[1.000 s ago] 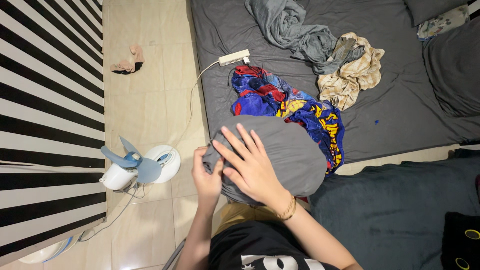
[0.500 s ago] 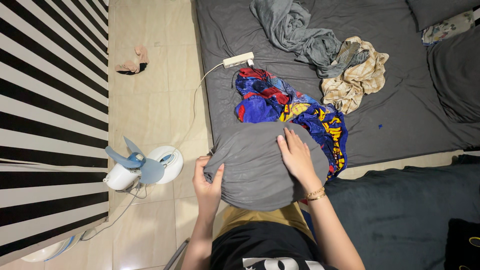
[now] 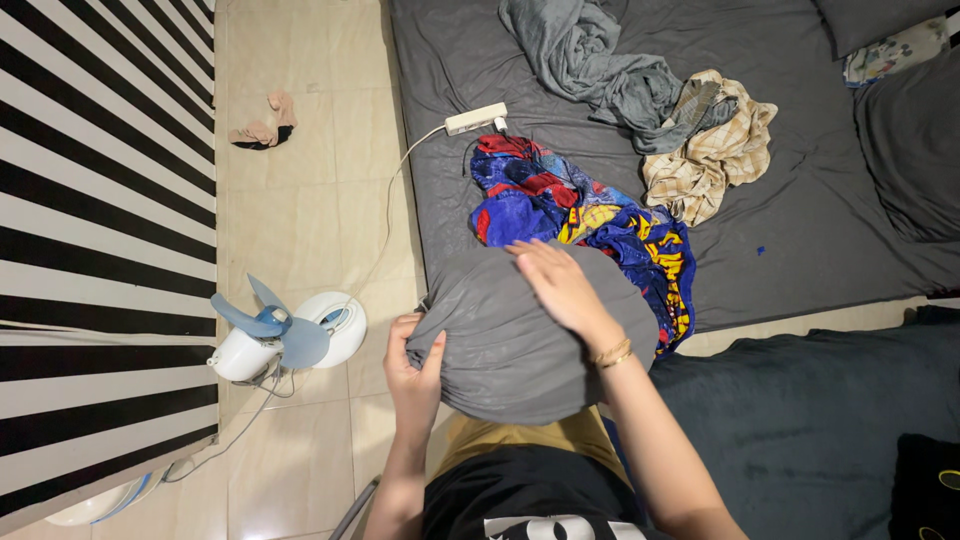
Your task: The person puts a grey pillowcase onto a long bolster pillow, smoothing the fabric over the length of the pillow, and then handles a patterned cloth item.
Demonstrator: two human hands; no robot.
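Resting on the person's lap at the near edge of the bed point(image 3: 800, 200), a plump grey pillow point(image 3: 510, 335) fills the middle of the view. The left hand point(image 3: 415, 365) pinches the pillow's left end, thumb on top and fingers curled under a bunch of grey cover. The right hand point(image 3: 555, 282) lies flat on the pillow's upper side, fingers loosely spread and pointing toward the far edge; gold bracelets point(image 3: 610, 352) circle its wrist.

Just beyond the pillow, touching its far side, a crumpled red, blue and yellow blanket point(image 3: 590, 225) lies on the grey sheet. Farther along the bed sit a beige checked cloth point(image 3: 715, 160) and a twisted grey garment point(image 3: 590, 60), the two touching. A white power strip point(image 3: 476, 118) rests at the bed's left edge, its cord trailing onto the tiled floor point(image 3: 300, 200).

On the floor beside the left hand stands a small white fan with blue blades point(image 3: 285, 335). A bit of pinkish cloth point(image 3: 262, 122) lies farther off, beside a black-and-white striped rug point(image 3: 100, 220).
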